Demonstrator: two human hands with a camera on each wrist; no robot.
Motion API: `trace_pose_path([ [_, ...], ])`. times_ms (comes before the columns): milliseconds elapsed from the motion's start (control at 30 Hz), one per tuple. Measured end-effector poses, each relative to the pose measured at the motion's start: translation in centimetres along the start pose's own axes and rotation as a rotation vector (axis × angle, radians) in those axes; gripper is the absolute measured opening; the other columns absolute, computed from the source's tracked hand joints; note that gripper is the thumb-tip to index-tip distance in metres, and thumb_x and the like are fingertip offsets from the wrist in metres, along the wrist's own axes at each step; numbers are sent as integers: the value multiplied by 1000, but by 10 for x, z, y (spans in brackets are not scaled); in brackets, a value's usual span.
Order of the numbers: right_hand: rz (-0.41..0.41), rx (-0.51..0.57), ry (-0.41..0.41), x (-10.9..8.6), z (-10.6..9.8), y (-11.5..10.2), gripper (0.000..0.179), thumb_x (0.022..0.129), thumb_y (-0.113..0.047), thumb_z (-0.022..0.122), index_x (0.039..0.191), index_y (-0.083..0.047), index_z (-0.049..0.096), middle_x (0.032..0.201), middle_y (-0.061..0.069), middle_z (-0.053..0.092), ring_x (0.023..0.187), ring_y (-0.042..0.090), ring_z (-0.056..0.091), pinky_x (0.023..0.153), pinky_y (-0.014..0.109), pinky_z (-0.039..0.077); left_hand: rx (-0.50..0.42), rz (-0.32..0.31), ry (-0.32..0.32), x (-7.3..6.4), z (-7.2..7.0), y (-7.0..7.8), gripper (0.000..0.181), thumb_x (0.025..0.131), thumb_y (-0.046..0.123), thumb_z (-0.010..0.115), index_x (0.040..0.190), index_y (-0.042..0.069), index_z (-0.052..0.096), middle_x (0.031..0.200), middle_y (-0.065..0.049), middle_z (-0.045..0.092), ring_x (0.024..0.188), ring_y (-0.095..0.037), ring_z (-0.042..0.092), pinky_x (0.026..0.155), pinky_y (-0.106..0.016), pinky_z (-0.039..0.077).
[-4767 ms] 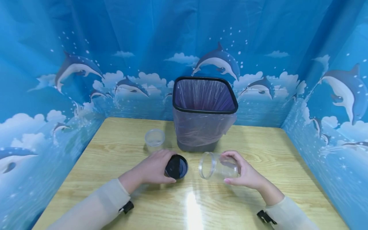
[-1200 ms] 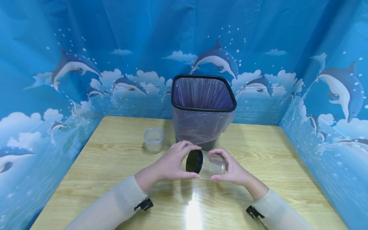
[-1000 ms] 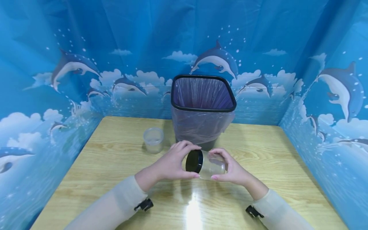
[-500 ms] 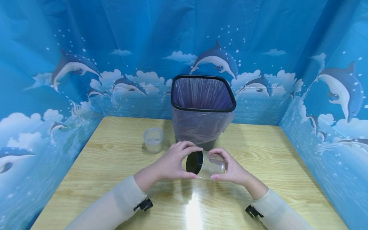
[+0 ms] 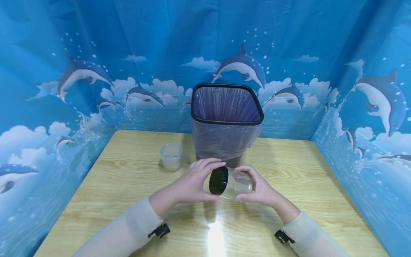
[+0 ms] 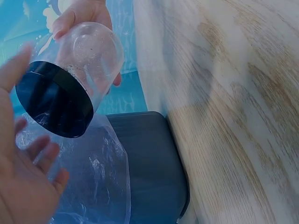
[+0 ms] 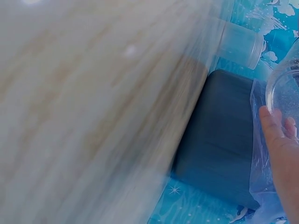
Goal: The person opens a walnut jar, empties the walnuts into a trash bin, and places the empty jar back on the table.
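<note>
In the head view, a clear plastic jar lies sideways in the air above the table, its black lid over the mouth on the left. My right hand grips the jar near its base. Around the lid, my left hand is spread with thumb and fingers apart. The left wrist view shows the left fingers a little away from the lid. At the edge of the right wrist view, the right hand is on the jar, which is partly cut off.
Behind the hands stands a bin with a black rim and a purple liner. A small clear plastic cup is to the bin's left on the wooden table. A blue dolphin-print curtain encloses the back and sides.
Earlier the left hand held the lid apart from the jar; the two have since been brought together. In the last half second, the left thumb and fingers have loosened from the lid.
</note>
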State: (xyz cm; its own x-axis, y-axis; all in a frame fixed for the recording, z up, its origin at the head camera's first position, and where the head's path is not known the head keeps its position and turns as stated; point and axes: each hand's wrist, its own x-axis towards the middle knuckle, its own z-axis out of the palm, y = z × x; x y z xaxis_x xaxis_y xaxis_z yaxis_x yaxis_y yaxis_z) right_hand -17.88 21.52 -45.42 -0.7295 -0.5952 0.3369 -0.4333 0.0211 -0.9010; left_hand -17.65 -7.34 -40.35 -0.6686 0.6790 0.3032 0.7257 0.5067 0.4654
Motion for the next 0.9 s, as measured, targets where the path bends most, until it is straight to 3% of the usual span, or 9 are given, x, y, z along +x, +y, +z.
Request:
trace_pose_path([
  [100, -17, -6, 2, 0, 0, 1, 77, 76, 13, 77, 141, 6, 36, 135, 32, 44, 129, 29, 51, 109, 33, 41, -11, -99, -7, -2, 0, 1, 103, 77, 63, 78, 157, 18, 31, 155, -2, 39, 142, -23, 34, 115, -53, 24],
  [167, -24, -2, 3, 0, 0, 0, 77, 76, 14, 77, 140, 7, 35, 135, 30, 44, 129, 24, 51, 109, 31, 40, -6, -178, -21, -2, 0, 2, 103, 79, 72, 68, 157, 18, 30, 149, -1, 47, 137, -23, 41, 113, -53, 27],
  [267, -28, 4, 4, 1, 0, 0, 77, 76, 15, 77, 140, 8, 35, 134, 31, 44, 129, 21, 51, 109, 32, 40, 6, -272, -43, -2, 0, 5, 102, 80, 80, 58, 157, 18, 33, 127, 1, 61, 118, -21, 53, 105, -49, 36],
  [367, -19, 8, 6, 0, 1, -1, 77, 76, 15, 77, 140, 8, 35, 134, 33, 43, 128, 23, 53, 108, 31, 41, 18, -327, -56, -2, 1, 6, 97, 82, 81, 55, 154, 19, 38, 103, 6, 63, 95, -15, 56, 92, -41, 44],
  [500, -6, -1, 2, 0, 1, -2, 77, 76, 13, 78, 140, 7, 35, 135, 35, 42, 128, 27, 53, 108, 31, 41, 42, -348, -59, 0, 4, 6, 90, 84, 78, 55, 150, 20, 43, 89, 10, 59, 81, -11, 53, 77, -33, 46],
  [633, -11, -2, -7, -1, 2, 0, 77, 76, 13, 78, 140, 7, 35, 137, 29, 44, 129, 23, 53, 110, 31, 39, 49, -347, -62, 0, 7, 6, 89, 82, 79, 56, 148, 21, 46, 86, 10, 58, 78, -10, 51, 71, -31, 44],
  [800, -19, 3, -15, -1, 3, 0, 77, 77, 12, 78, 140, 7, 35, 138, 19, 46, 128, 16, 52, 110, 30, 39, 40, -335, -75, -1, 7, 4, 91, 79, 83, 56, 149, 26, 46, 91, 7, 60, 80, -11, 51, 70, -31, 44],
  [900, -10, 10, -19, -1, 3, -1, 76, 77, 12, 78, 140, 6, 36, 137, 21, 46, 129, 16, 52, 110, 31, 40, 43, -317, -88, -1, 6, 3, 93, 78, 83, 57, 151, 28, 43, 95, 10, 60, 87, -11, 53, 76, -33, 46],
])
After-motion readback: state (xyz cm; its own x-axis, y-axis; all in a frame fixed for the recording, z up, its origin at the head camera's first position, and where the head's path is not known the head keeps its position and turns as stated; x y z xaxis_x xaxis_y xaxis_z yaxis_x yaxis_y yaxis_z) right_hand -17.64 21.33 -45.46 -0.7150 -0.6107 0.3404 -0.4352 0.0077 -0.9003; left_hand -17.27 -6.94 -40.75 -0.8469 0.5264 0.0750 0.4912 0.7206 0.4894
